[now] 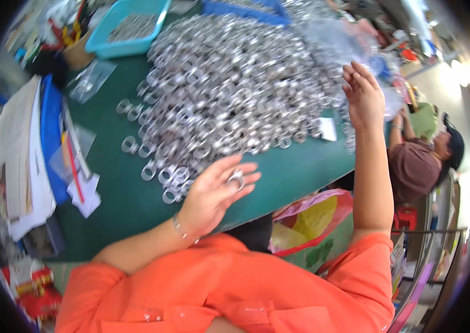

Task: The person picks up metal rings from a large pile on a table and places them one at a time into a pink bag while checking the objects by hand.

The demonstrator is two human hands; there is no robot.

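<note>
My left hand is closed on a small silver metal ring fitting, held between thumb and fingers at the near edge of a large pile of similar metal ring fittings. A bracelet circles that wrist. My right hand is raised at the pile's right side, its fingers loosely bent and apart, with nothing visible in them. Beyond it lies a clear plastic bag. A white paper tag rests at the pile's right edge.
The green table carries a turquoise basin, a blue tray, and a blue file holder with papers and a red pen. A pink-rimmed sack stands below the table edge. Another person works at the right.
</note>
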